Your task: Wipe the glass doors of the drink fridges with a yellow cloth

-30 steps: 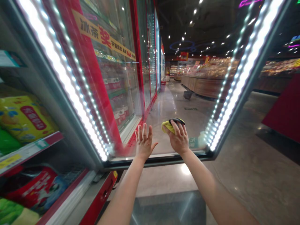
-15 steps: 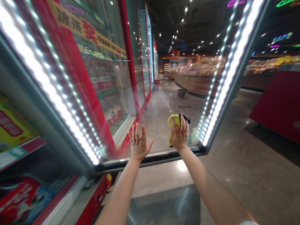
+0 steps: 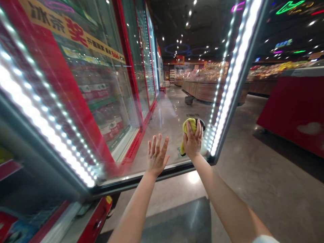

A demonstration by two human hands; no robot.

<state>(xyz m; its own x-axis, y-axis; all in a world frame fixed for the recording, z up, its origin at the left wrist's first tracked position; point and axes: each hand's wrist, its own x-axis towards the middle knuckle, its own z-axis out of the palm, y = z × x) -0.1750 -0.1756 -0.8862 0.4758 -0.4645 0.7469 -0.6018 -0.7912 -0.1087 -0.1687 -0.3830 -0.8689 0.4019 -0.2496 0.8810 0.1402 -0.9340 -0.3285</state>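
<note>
Evidently, the right hand grips a yellow-and-black cloth near the lower right corner of the LED-lit glass door, apparently flattened for even pressure; the left hand, empty and splayed, seems placed for steadying.

Small lights dot the dark ceiling above a glossy floor and wood-sided display counter.

The right hand moved the yellow cloth nearer the right light strip.
</note>
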